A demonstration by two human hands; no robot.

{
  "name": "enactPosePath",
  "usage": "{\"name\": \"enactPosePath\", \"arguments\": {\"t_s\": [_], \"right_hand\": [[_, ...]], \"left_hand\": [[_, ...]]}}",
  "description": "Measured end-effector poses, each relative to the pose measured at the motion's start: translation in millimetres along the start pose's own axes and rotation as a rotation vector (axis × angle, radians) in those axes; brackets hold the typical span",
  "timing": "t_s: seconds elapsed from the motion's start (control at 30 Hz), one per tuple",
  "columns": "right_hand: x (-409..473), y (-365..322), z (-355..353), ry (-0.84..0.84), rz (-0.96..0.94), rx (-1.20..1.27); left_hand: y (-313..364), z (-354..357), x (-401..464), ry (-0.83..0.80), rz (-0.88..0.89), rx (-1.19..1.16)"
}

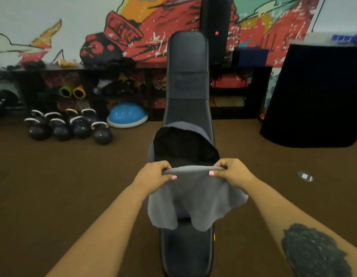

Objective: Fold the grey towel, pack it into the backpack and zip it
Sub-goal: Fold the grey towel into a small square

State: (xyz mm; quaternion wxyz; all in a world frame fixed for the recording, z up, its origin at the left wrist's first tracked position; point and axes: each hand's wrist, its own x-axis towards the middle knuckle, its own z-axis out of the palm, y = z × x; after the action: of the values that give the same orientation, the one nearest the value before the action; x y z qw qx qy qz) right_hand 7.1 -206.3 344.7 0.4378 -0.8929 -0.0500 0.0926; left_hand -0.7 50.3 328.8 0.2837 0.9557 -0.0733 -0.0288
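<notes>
The grey towel (195, 198) hangs above the bench, held up by its top edge. My left hand (153, 176) pinches the towel's left end and my right hand (231, 172) pinches its right end, with the lower corners drooping down. Just beyond my hands the backpack (185, 144) lies on the bench; I see a black area framed by a grey edge, and its zip is not visible.
A long dark padded workout bench (187, 76) runs away from me down the middle. Several kettlebells (67, 126) and a blue balance dome (127, 116) sit on the brown floor at the left, before a low shelf. A large black box (317, 96) stands at the right.
</notes>
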Motion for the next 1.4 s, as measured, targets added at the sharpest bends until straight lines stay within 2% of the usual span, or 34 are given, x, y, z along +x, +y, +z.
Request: {"name": "enactPosePath", "arguments": {"t_s": [0.27, 0.47, 0.57, 0.67, 0.73, 0.83, 1.03, 1.23, 1.4], "right_hand": [[-23, -142, -112, 0.137, -0.126, -0.197], [-50, -227, -187, 0.203, -0.181, -0.418], [-60, -248, -216, 0.217, -0.179, -0.523], [-69, -257, -237, 0.250, -0.170, -0.571], [-74, -259, -247, 0.272, -0.166, -0.567], [-81, -257, -259, 0.294, -0.172, -0.472], [-93, -240, -271, 0.403, -0.148, -0.305], [-94, -216, -268, 0.438, -0.064, -0.161], [-92, -221, -253, 0.426, 0.017, -0.235]], "left_hand": [[90, -153, -13, 0.162, 0.114, 0.409], [139, -237, -30, 0.234, 0.104, 0.523], [153, -266, -39, 0.198, 0.059, 0.573], [161, -284, -46, 0.234, 0.019, 0.694], [164, -290, -52, 0.258, 0.001, 0.817], [161, -293, -58, 0.230, -0.059, 0.832], [136, -283, -64, 0.176, -0.129, 0.600], [123, -269, -67, 0.198, -0.158, 0.186], [154, -261, -67, 0.011, -0.054, -0.396]]}}
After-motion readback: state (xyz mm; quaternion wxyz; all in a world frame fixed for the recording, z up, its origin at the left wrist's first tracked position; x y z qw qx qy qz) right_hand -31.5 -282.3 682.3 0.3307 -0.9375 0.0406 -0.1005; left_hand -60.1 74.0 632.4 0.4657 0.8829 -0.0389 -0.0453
